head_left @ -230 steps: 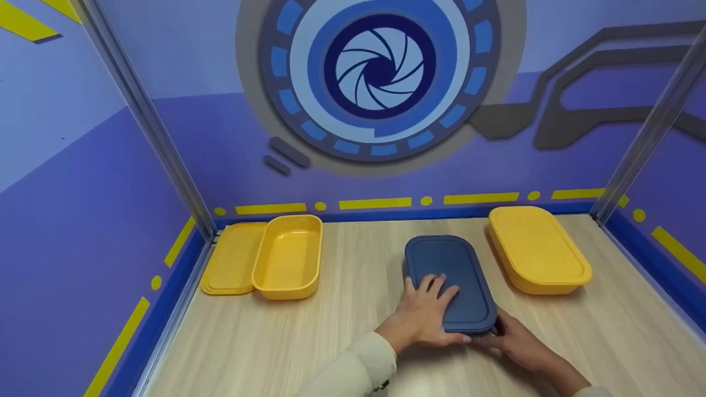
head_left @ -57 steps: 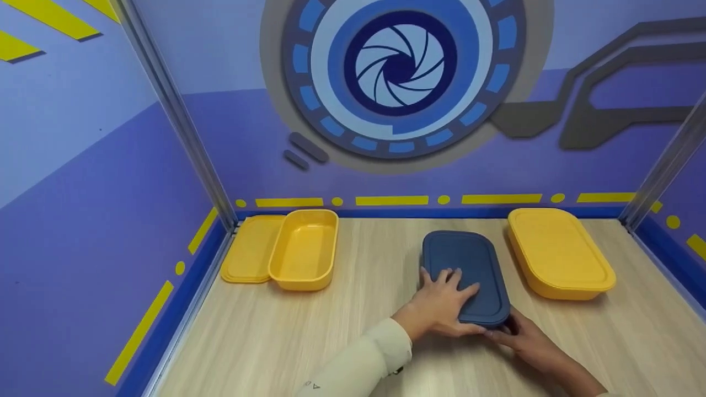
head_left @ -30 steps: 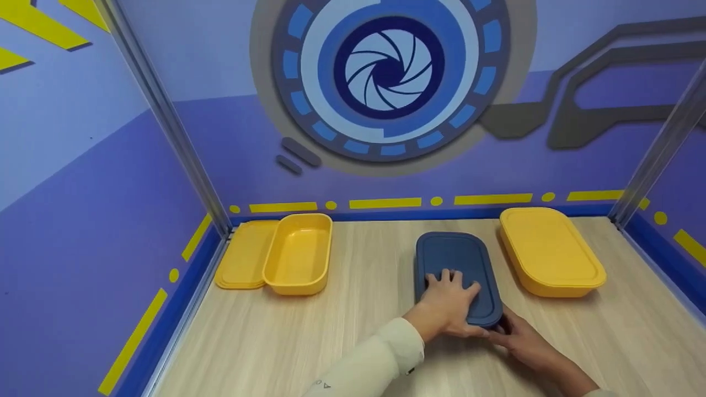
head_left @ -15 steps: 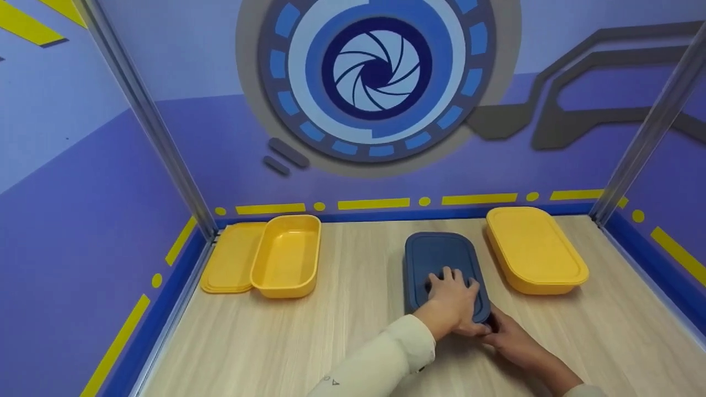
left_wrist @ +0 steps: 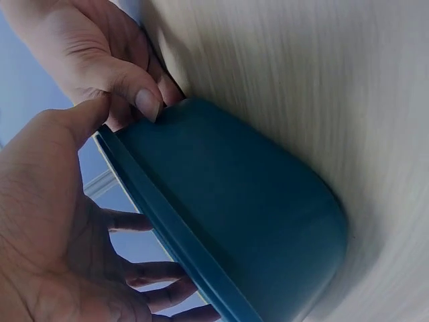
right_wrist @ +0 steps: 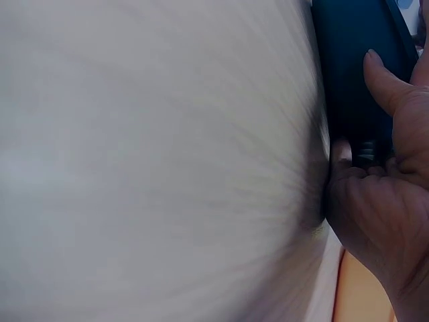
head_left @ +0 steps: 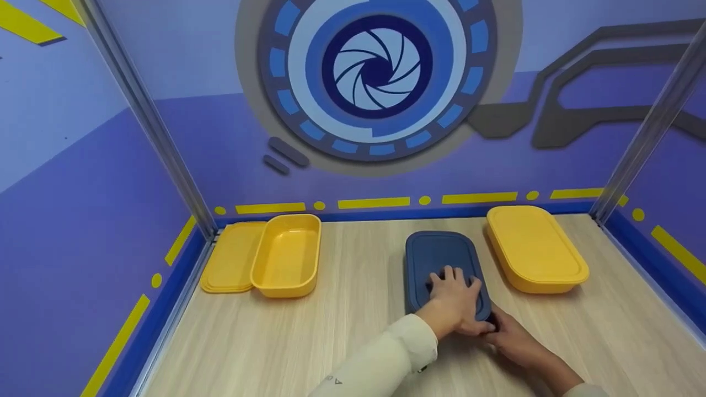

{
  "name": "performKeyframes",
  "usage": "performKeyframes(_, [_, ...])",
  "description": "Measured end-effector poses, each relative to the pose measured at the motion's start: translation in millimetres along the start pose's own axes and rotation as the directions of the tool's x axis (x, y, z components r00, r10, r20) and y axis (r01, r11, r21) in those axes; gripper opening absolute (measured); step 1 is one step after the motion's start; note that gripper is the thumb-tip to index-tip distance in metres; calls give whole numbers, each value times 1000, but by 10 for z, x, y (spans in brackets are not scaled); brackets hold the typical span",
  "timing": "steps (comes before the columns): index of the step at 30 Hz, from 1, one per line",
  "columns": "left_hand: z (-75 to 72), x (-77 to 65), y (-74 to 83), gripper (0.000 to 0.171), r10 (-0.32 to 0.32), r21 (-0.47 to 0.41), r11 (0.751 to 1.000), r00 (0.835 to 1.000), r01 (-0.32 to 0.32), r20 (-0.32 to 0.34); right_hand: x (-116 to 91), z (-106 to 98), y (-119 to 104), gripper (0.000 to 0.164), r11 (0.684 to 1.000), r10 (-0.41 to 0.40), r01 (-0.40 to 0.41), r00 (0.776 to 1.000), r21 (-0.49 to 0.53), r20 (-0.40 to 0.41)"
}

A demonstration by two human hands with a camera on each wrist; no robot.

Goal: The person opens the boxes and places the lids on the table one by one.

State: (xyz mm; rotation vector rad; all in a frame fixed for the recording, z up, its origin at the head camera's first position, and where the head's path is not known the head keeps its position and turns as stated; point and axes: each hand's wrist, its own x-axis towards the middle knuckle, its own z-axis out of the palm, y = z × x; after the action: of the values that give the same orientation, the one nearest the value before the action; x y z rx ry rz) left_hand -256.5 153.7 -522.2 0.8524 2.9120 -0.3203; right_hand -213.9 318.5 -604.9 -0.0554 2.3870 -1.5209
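Head view: on the table (head_left: 265, 342), left hand (head_left: 456, 300), half-bent, clasps the navy box (head_left: 438, 251) from above; right hand (head_left: 515, 339) grips its five-o'clock corner. Lidded yellow box (head_left: 536, 248) stands at two o'clock, open yellow box (head_left: 288, 256) at nine.

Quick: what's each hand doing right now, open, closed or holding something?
Left hand: holding the dark blue lidded food container from above.
Right hand: holding that same container at its near right corner.
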Motion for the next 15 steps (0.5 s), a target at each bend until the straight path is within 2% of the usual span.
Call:
performKeyframes(7, [-21, 8, -12, 101, 1, -1, 1000, 999, -1, 39, -7, 1, -11, 102, 1000, 2, -2, 1000, 22, 0])
performKeyframes(15, [-56, 11, -57, 102, 4, -27, 1000, 999, -3, 34, -8, 2, -8, 100, 1000, 8, -8, 1000, 30, 0])
